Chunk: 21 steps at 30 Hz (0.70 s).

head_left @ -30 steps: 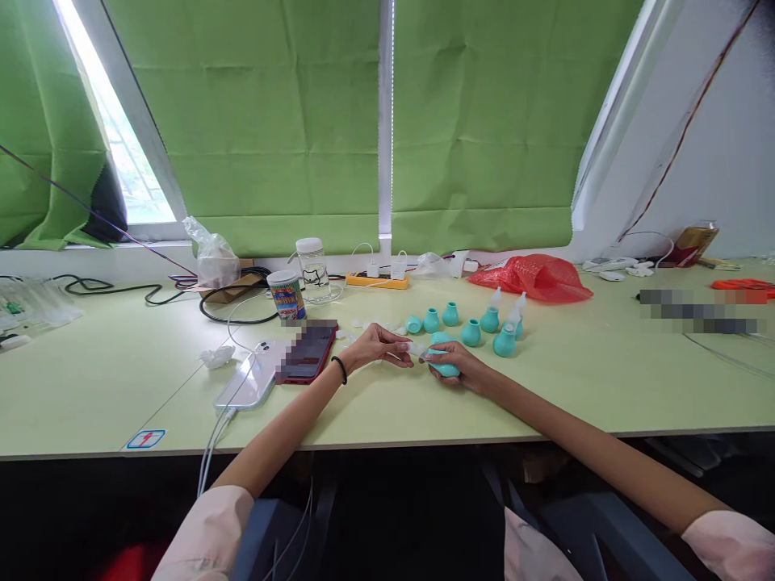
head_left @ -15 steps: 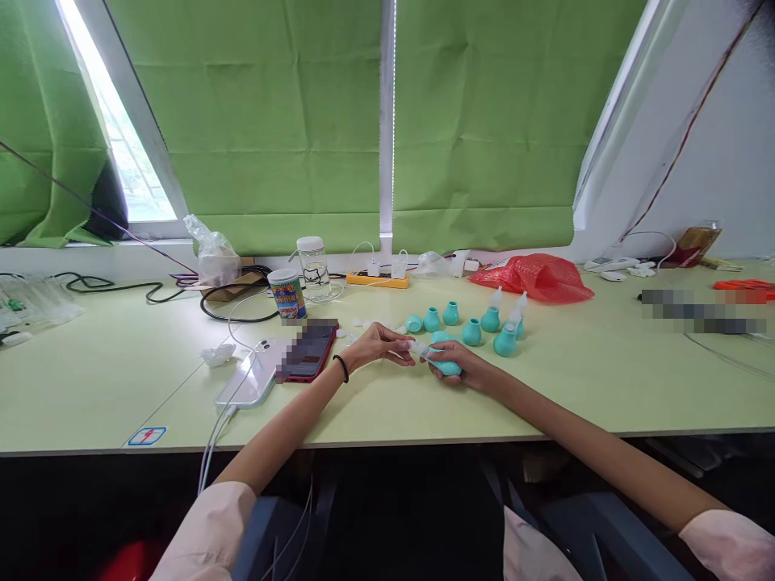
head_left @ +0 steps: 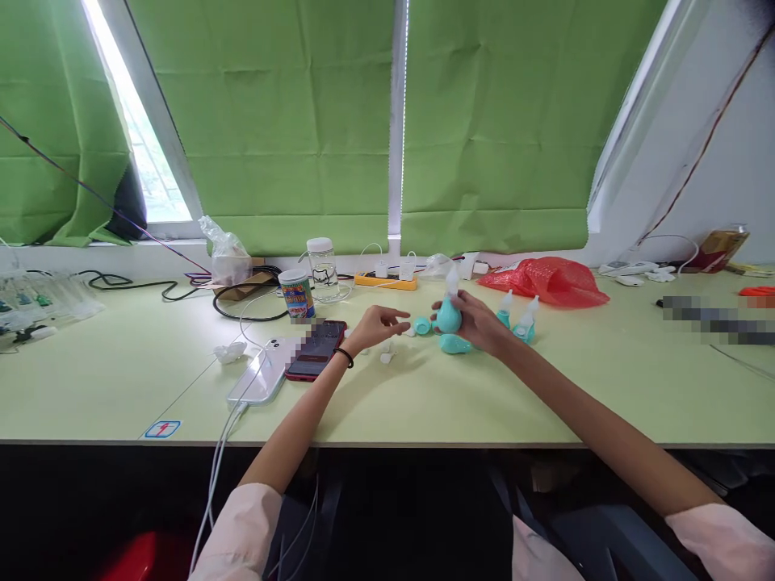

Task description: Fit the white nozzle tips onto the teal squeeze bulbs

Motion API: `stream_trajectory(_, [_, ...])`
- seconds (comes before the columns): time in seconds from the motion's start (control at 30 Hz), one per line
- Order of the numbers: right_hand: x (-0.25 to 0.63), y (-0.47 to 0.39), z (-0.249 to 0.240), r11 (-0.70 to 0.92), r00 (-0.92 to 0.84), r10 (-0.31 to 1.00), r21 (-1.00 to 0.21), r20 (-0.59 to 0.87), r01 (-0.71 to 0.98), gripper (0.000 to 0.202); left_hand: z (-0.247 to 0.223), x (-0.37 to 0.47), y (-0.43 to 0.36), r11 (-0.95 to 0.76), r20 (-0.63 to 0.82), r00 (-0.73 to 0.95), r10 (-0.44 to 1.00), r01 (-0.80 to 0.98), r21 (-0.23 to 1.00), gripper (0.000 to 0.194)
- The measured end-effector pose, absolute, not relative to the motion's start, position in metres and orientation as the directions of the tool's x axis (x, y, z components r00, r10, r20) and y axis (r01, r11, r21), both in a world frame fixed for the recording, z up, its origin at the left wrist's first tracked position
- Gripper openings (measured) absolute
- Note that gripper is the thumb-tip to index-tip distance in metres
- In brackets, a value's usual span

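My right hand (head_left: 475,319) holds a teal squeeze bulb (head_left: 449,316) upright above the table, its translucent pointed nozzle (head_left: 452,281) facing up. To its left, my left hand (head_left: 379,327) is empty, with fingers stretched towards the bulb but apart from it. Small whitish translucent pieces (head_left: 386,356) lie under and beside the left hand. Just below the held bulb, another teal bulb (head_left: 455,344) rests on its side. A further teal bulb (head_left: 422,325) lies between the hands. Two nozzled bulbs (head_left: 525,324) stand right of my right wrist; others are hidden behind the hand.
Left of my left forearm lie a red-cased phone (head_left: 316,349) and a white phone (head_left: 263,375) with cables. Behind them stand a printed can (head_left: 297,295) and a clear jar (head_left: 324,273). An orange power strip (head_left: 386,281) and red bubble wrap (head_left: 545,281) lie at the back.
My right hand has raised the bulb and turned it upright, nozzle upward. My left hand has let go of the nozzle and drawn apart to the left. The view has shifted slightly left.
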State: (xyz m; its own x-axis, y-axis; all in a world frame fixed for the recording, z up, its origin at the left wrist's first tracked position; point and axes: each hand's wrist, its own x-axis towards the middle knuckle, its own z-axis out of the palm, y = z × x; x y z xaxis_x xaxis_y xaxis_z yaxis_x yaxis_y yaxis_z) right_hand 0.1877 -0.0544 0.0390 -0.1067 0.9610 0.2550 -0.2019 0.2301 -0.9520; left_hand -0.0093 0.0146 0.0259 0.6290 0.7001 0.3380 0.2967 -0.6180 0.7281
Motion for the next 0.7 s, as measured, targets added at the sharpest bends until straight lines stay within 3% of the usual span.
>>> stream_trajectory(0.1, [0.188,-0.022,0.056,0.313,0.057,0.948,-0.950,0.312,-0.006,0.022,0.019,-0.012,0.017,-0.705,0.312,0.635,0.707,0.595,0.386,0.033])
stream_trajectory(0.2, [0.183,0.018,0.060,0.284,0.192,0.917,-0.911,0.349,0.299,0.024,0.013,-0.011,0.015,-0.737,0.194,0.712,0.675,0.635,0.233,0.035])
stream_trajectory(0.27, [0.177,0.043,0.057,0.258,0.231,0.850,-0.757,0.473,0.600,0.025,0.010,-0.011,0.014,-0.766,0.140,0.758,0.637,0.605,0.216,0.032])
stream_trajectory(0.3, [0.175,0.053,0.053,0.247,0.231,0.837,-0.720,0.496,0.649,0.024,0.009,-0.011,0.015,-0.778,0.129,0.773,0.621,0.589,0.218,0.030])
stream_trajectory(0.5, [0.160,0.084,0.025,0.134,0.206,0.865,-0.606,0.458,0.784,0.013,0.008,-0.013,0.020,-0.809,0.178,0.798,0.576,0.527,0.259,0.028])
stream_trajectory(0.7, [0.154,0.083,0.012,0.036,0.179,0.907,-0.495,0.380,0.868,0.018,0.008,-0.014,0.027,-0.746,0.259,0.701,0.664,0.597,0.296,0.029])
